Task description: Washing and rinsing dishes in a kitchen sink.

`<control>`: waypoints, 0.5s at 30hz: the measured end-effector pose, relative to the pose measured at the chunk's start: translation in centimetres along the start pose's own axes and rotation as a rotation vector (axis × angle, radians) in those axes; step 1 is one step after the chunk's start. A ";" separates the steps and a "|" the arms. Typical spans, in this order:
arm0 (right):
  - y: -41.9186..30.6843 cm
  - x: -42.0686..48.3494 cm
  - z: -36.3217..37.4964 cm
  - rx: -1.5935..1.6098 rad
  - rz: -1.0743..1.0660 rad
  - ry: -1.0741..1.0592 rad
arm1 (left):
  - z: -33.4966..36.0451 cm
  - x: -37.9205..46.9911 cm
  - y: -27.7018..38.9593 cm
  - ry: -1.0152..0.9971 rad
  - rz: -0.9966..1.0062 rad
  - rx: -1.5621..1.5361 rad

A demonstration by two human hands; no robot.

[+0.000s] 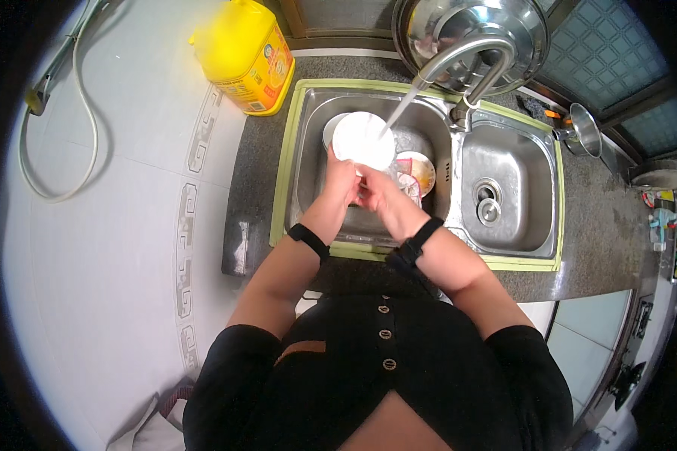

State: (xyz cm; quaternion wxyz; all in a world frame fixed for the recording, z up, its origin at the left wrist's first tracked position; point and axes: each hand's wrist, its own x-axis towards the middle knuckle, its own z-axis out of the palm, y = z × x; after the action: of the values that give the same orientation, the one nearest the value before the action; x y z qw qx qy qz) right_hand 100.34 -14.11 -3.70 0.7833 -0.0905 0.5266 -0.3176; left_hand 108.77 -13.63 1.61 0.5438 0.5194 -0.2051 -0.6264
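Note:
Over the left basin (412,127) of a steel sink, a white round dish (364,138) is held up under running water from the faucet (468,51). My left hand (341,180) grips its near left edge. At the near edge, close beside it, my right hand (377,190) also holds the dish; some of its fingers are hidden. Behind the dish, to the left, shows part of another white dish (332,128). To the right in the basin lie a stained white bowl (425,175) and a red-and-white piece (408,183) that I cannot identify.
A steel drain strainer (488,211) sits in the right basin (519,169). Behind the sink leans a large steel basin (423,28). A yellow plastic jug (248,56) stands at the back left. A small steel pan (584,131) is on the right counter (603,214).

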 end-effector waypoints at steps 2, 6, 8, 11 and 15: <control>-0.6 2.7 -2.0 -0.013 -0.152 0.055 | 0.1 0.4 -0.8 -0.052 -0.022 0.055; -3.3 1.8 -2.9 0.076 -0.217 0.104 | -1.1 1.0 0.3 -0.164 -0.145 0.109; -2.6 1.1 -2.6 -0.027 -0.153 0.078 | -2.3 1.9 0.5 -0.175 -0.259 0.124; -1.5 -0.3 -0.9 0.070 -0.179 0.065 | -3.8 3.8 -1.4 -0.079 -0.363 -0.065; -0.7 1.4 -1.4 0.113 -0.310 0.060 | -1.0 2.0 -5.8 -0.102 -0.373 -0.414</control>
State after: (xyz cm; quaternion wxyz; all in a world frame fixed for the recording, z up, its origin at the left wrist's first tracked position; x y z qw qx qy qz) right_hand 99.17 -15.21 -5.06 0.7126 -0.1170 0.5109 -0.4664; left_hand 107.16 -13.22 -4.38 0.5026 0.3938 -0.0007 -0.7696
